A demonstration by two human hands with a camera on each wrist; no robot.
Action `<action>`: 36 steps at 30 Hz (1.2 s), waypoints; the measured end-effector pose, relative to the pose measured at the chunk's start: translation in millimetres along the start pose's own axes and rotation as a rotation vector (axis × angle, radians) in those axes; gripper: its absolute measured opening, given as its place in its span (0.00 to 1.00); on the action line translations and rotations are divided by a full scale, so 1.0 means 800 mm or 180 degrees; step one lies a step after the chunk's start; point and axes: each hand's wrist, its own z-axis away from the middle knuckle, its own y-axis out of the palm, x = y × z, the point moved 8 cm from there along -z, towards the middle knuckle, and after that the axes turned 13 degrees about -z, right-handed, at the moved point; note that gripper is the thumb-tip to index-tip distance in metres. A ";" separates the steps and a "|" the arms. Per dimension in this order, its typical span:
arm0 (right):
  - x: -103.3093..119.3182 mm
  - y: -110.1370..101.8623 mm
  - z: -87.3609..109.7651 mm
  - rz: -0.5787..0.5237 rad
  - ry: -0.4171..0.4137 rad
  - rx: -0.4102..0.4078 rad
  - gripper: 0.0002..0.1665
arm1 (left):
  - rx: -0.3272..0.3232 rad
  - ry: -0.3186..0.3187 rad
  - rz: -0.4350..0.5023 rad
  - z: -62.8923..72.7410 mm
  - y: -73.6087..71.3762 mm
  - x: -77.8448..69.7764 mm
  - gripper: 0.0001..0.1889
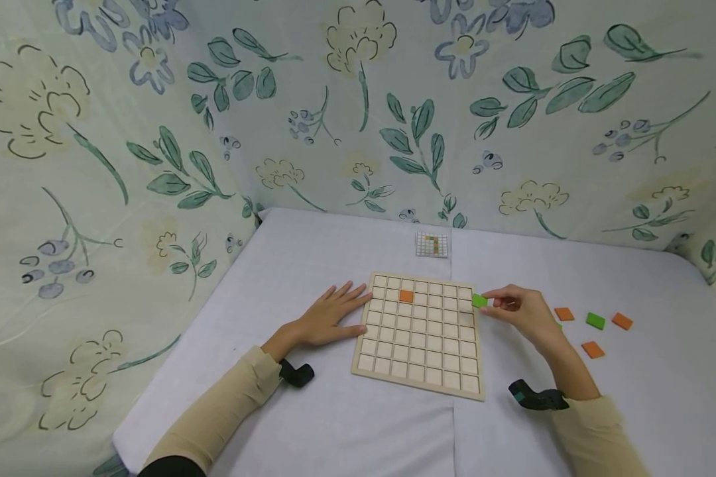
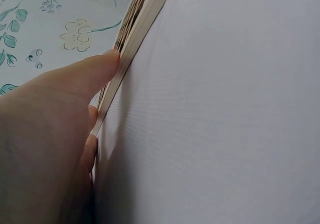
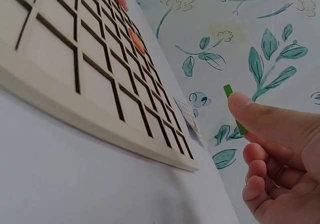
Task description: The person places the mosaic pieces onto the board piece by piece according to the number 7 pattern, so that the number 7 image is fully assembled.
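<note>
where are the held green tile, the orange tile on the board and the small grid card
Green tile (image 1: 479, 301), head view, middle of its face
Orange tile (image 1: 406, 296), head view, middle of its face
Grid card (image 1: 432, 245), head view, middle of its face

Half-seen green tile (image 1: 560, 325): hiding partly behind the right grip (image 1: 522, 311), near the wrist.
Held green tile (image 3: 242, 128): thumb (image 3: 242, 100) covering its middle.
Pattern card (image 1: 432, 245): markings showing too small to read.
Grid board (image 3: 100, 121): running past the right wrist view's left and top edges.
</note>
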 end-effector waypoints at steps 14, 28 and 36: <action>0.008 0.053 -0.030 -0.0395 0.0054 0.0256 0.20 | -0.0004 -0.0020 -0.0007 0.001 0.000 0.000 0.41; 0.018 0.098 -0.050 -0.0537 0.0059 0.0448 0.19 | -0.0022 -0.0013 -0.0034 0.000 0.001 0.000 0.41; 0.016 0.113 -0.058 -0.0571 0.0157 0.0522 0.19 | -0.0007 -0.0044 -0.0017 0.000 0.001 0.001 0.41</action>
